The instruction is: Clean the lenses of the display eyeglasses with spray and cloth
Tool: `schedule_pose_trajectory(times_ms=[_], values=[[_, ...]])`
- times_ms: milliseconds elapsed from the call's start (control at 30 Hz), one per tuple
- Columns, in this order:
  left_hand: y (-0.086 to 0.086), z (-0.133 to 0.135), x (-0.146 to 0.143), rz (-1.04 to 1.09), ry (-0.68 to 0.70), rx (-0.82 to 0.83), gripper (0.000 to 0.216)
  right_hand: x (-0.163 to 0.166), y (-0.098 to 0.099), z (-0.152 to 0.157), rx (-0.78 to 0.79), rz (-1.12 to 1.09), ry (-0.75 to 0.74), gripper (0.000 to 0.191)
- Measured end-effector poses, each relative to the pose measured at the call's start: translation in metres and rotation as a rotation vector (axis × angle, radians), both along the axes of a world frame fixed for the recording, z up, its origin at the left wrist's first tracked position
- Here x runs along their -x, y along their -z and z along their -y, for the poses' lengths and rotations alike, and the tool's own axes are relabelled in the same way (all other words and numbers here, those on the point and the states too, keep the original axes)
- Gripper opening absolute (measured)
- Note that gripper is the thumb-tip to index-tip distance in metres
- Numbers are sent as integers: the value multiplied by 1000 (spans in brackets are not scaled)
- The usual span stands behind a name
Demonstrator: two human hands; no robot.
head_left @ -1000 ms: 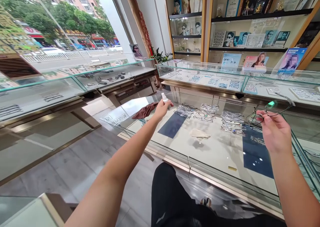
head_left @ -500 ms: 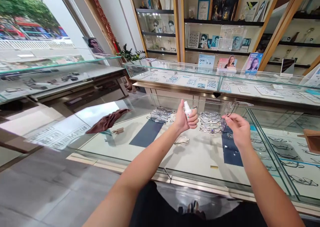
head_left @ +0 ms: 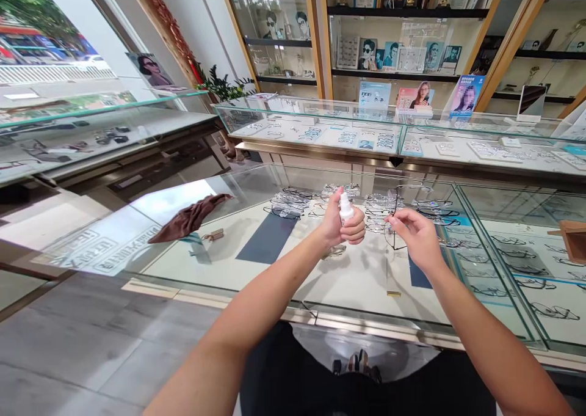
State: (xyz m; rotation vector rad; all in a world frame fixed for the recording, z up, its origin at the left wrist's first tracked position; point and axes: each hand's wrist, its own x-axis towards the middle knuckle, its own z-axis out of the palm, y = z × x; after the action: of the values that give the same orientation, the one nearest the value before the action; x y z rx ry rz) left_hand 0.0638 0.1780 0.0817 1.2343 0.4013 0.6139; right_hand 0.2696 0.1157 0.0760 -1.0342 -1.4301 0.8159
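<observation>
My left hand (head_left: pixel 342 226) is wrapped around a small white spray bottle (head_left: pixel 345 208), held upright above the glass display counter (head_left: pixel 192 263). Just to its right, my right hand (head_left: pixel 414 236) pinches a pair of thin black-framed glasses (head_left: pixel 397 215), with the frame standing up beside the bottle's nozzle. The two hands are a short gap apart. Rows of glasses (head_left: pixel 293 201) lie inside the case beneath them.
A brown cloth (head_left: pixel 188 217) lies crumpled on the counter top at the left. More glass cases (head_left: pixel 320 132) stand behind and to the left, and wall shelves (head_left: pixel 403 13) hold pictures. A wooden object (head_left: pixel 574 239) sits at the far right.
My left hand has carried the spray bottle from beside the brown cloth to the middle. My right hand has brought the glasses in from the right until they sit close to the bottle.
</observation>
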Motion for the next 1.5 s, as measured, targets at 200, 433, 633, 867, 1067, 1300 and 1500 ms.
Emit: schedule_pose_trajectory(times_ms=[200, 433, 633, 867, 1067, 1300, 1500], values=[[12, 5, -9, -225, -588, -479, 81, 7, -2, 4, 100, -74, -91, 41], [23, 7, -8, -290, -688, -585, 76, 15, -4, 13, 196, -111, -206, 43], [18, 9, -8, -291, -639, -558, 72, 14, -1, 7, 223, -211, -198, 44], [16, 18, -11, -335, -533, -594, 67, 10, 2, 0, 212, -316, -122, 40], [23, 17, -11, -342, -537, -582, 62, 11, 2, 1, 212, -330, -144, 39], [3, -55, 53, -247, -1268, -398, 39, -1, -3, -7, 193, -388, -83, 40], [0, -76, 127, -515, -1879, -95, 19, -7, -5, -11, 187, -423, -64, 38]])
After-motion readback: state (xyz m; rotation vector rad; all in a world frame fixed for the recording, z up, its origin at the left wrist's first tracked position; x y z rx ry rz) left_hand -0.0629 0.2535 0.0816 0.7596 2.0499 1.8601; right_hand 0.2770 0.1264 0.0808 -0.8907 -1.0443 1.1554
